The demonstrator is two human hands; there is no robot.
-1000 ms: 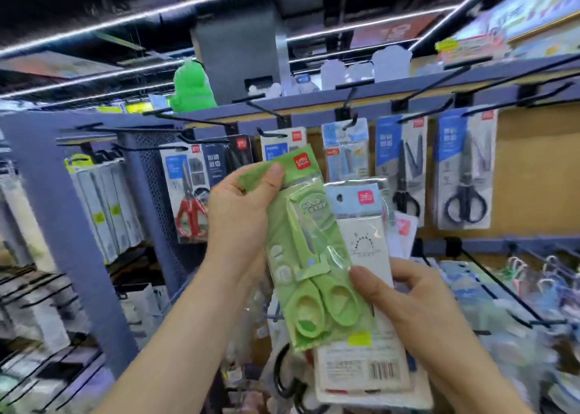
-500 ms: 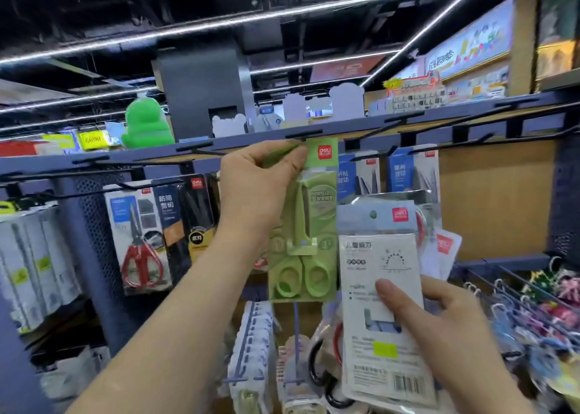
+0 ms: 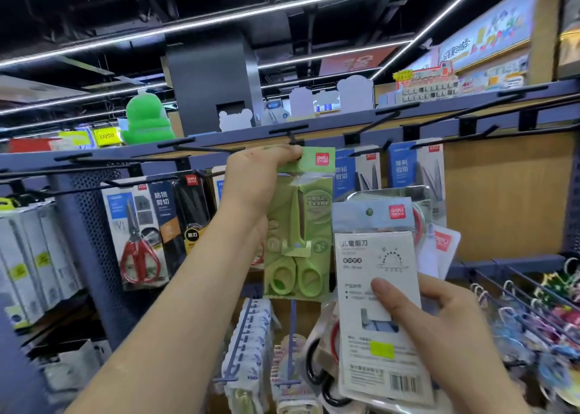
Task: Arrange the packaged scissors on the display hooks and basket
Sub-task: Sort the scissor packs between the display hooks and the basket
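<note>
My left hand (image 3: 251, 181) pinches the top of a green pack of scissors (image 3: 298, 225) and holds it up against a black display hook (image 3: 292, 137) on the blue top rail. The pack hangs upright below my fingers; whether the hook passes through its hole is hidden. My right hand (image 3: 439, 325) holds a stack of scissors packs (image 3: 376, 288) lower right, a white back card with a barcode facing me. Red and black handles show behind that card.
Packs of red-handled scissors (image 3: 138, 241) and dark ones hang on hooks to the left. Blue packs (image 3: 414, 175) hang behind to the right, beside several bare hooks (image 3: 470, 115). Keychains (image 3: 533, 313) hang at lower right. White packets (image 3: 251, 351) hang below.
My left hand has lifted the green pack away from the stack and up to the hook rail. The right hand has kept the stack low. The view has tilted upward.
</note>
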